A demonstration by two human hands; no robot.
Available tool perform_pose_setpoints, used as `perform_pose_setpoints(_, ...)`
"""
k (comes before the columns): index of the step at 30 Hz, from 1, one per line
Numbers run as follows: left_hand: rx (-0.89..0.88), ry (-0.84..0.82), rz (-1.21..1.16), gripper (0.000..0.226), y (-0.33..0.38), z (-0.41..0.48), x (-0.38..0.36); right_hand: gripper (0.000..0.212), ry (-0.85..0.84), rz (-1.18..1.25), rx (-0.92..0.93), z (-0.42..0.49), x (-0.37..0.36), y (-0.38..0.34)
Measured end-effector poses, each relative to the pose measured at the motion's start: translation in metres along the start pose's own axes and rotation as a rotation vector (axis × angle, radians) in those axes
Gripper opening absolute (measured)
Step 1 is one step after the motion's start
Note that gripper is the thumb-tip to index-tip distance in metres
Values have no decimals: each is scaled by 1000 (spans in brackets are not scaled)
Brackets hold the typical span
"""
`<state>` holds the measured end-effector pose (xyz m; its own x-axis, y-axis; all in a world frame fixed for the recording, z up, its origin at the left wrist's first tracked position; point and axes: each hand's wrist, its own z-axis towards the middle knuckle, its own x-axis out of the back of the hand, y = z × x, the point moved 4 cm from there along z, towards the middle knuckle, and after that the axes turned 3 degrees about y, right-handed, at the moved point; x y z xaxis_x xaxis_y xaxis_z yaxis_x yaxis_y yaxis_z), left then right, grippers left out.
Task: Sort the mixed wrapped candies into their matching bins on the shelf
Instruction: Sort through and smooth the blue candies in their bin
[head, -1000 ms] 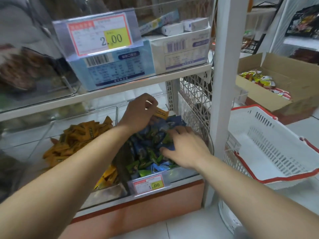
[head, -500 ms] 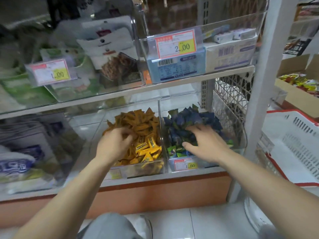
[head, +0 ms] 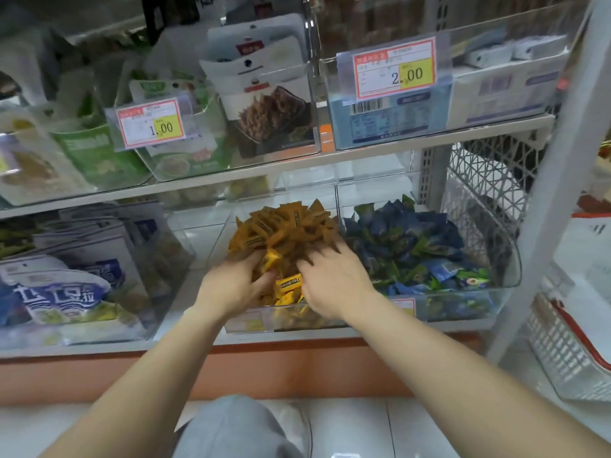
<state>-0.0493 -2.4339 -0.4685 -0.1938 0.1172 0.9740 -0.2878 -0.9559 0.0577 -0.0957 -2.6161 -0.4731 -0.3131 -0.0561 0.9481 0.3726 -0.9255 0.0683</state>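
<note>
Left hand [head: 231, 287] and right hand [head: 334, 287] among the yellow candies [head: 284, 231], blue-and-green candies [head: 406, 246] in the neighbouring clear bin [head: 512, 259].

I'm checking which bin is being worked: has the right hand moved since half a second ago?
Yes. The right hand has crossed leftward from the blue candy bin into the yellow candy bin, beside the left hand.

a small shop is shown: printed price tags [head: 395, 69] are clipped to clear plastic bins [head: 514, 259] on white metal shelving [head: 363, 153], packaged snacks [head: 271, 104] are stocked in rows, and a shopping basket [head: 562, 352] is set beside it
</note>
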Motion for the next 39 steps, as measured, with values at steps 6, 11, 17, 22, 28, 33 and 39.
perform_pose_setpoints(6,62,-148,-68,51,0,4,12,37,-39,3,-19,13,3,-9)
perform_pose_setpoints(11,89,-74,19,59,26,10,42,41,16,87,-69,-5,22,27)
perform_pose_setpoints(17,-119,-6,-312,60,121,18,29,37,52,342,-393,-29,22,130)
perform_pose_setpoints(22,-114,27,-328,68,145,24,-9,62,-112,238,-308,-1,-23,176)
perform_pose_setpoints(28,-106,105,-391,64,141,32,-24,81,-295,236,-186,41,-63,165)
perform_pose_setpoints(33,-83,120,-336,66,141,32,-27,66,-410,171,-134,22,-55,172)
perform_pose_setpoints(39,-63,100,-359,70,137,31,-27,61,-451,181,-106,-2,-33,175)
